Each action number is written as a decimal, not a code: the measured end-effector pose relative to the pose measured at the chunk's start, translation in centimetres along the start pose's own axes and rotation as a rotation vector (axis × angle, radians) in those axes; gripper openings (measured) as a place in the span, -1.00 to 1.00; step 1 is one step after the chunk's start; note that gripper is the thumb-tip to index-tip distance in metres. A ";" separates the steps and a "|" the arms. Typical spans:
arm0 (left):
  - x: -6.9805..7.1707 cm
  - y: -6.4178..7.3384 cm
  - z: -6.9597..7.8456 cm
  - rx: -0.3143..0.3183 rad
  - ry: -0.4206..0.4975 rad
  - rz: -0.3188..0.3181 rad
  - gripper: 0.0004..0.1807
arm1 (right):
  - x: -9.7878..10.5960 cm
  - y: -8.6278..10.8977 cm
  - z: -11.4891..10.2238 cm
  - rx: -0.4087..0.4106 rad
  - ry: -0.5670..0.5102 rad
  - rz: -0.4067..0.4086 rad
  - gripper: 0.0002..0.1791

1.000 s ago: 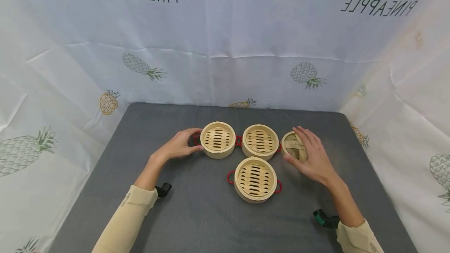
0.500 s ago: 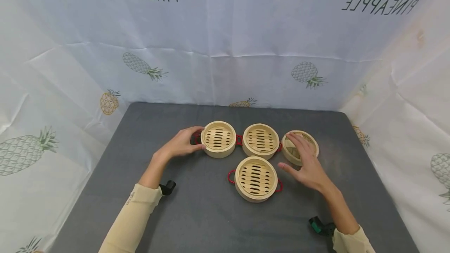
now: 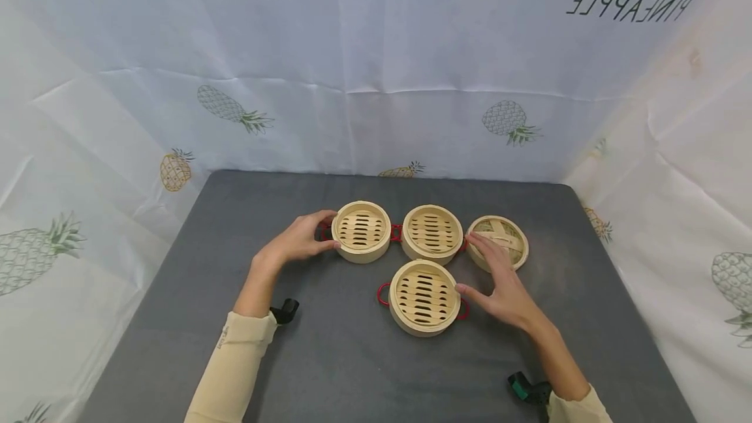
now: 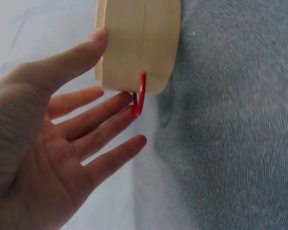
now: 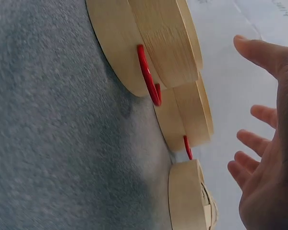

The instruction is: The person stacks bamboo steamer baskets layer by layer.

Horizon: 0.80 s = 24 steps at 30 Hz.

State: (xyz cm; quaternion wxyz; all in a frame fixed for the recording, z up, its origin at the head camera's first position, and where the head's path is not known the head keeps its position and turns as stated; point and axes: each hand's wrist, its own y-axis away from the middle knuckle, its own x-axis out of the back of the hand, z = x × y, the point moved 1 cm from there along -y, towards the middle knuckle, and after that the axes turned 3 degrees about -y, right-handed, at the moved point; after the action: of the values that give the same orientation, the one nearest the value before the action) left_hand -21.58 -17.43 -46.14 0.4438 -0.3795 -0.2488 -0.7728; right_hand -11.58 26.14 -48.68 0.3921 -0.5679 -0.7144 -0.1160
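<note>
My left hand (image 3: 302, 237) is at the left side of the back-left bamboo steamer basket (image 3: 362, 227). In the left wrist view its thumb (image 4: 98, 36) rests on the basket wall, and its fairly straight fingers reach the red wire handle (image 4: 140, 98). A second slatted steamer basket (image 3: 432, 230) stands to the right, handles meeting. My right hand (image 3: 499, 279), fingers spread and holding nothing, is over the gap between the front steamer basket (image 3: 424, 297) and a round woven bamboo lid (image 3: 506, 237). Its fingers overlap the lid's left edge in the head view.
A dark grey cloth covers the table (image 3: 329, 371). A white curtain (image 3: 352, 51) with printed pineapples hangs behind and at both sides. Black wrist devices (image 3: 529, 389) sit under both forearms.
My right hand has let go of the woven lid and moved left and toward me, nearer the front basket. The left hand and the baskets stay in place.
</note>
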 end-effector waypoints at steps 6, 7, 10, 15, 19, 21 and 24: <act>-0.2 -0.1 0.1 0.005 0.014 0.009 -0.20 | -0.4 0.2 -0.4 0.038 0.005 -0.010 0.11; -0.2 -0.1 0.1 0.005 0.017 0.010 -0.21 | -0.5 0.2 -0.4 0.042 0.007 -0.013 0.11; -0.3 0.0 0.1 0.007 0.030 0.009 -0.21 | -0.8 0.3 -0.6 0.044 0.010 -0.025 0.12; -0.4 0.2 0.0 0.012 0.054 0.008 -0.22 | -1.2 0.6 -0.9 0.031 -0.002 -0.042 0.10; -0.4 0.4 0.0 0.020 0.061 0.011 -0.22 | -1.7 0.9 -1.0 0.034 -0.011 -0.045 0.07; -0.5 0.4 0.0 0.021 0.059 0.013 -0.21 | -1.9 1.2 -1.0 0.038 -0.016 -0.045 0.07; -0.7 0.6 -0.1 0.027 0.056 0.016 -0.21 | -2.3 1.4 -1.1 0.034 -0.022 -0.051 0.08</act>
State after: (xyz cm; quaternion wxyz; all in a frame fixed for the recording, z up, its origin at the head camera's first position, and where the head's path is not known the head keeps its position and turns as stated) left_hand -20.85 -17.44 -46.73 0.4618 -0.3537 -0.2435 -0.7761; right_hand -9.71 24.32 -49.92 0.3909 -0.5438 -0.7348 -0.1076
